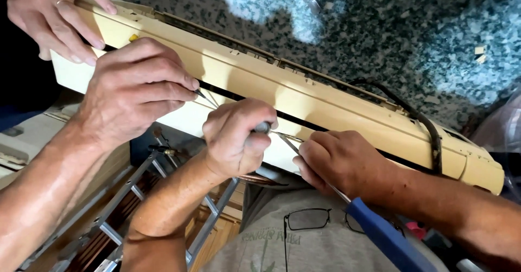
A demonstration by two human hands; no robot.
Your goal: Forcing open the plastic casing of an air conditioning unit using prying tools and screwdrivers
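A long cream plastic appliance casing (pixel 304 96) lies slanted across the view, with a dark slit along its length. My left hand (pixel 135 87) reaches in from the lower left and pinches a thin metal tool (pixel 202 94) whose tip is at the slit. My right hand (pixel 342 163) comes from the lower right and grips the shaft of a blue-handled screwdriver (pixel 385 237), its tip pointing at the casing's lower edge. Between my hands, another person's hand (pixel 239 136) is closed on a grey-tipped tool (pixel 263 126) at the same seam. A further hand with a ring (pixel 49 17) holds the casing's top left end.
A person in a grey shirt (pixel 304 245), with glasses hung at the collar, stands below the casing. A metal ladder (pixel 135 196) stands at the lower left. A black cable (pixel 429 131) curves over the casing's right end. Speckled stone floor (pixel 380 28) lies beyond.
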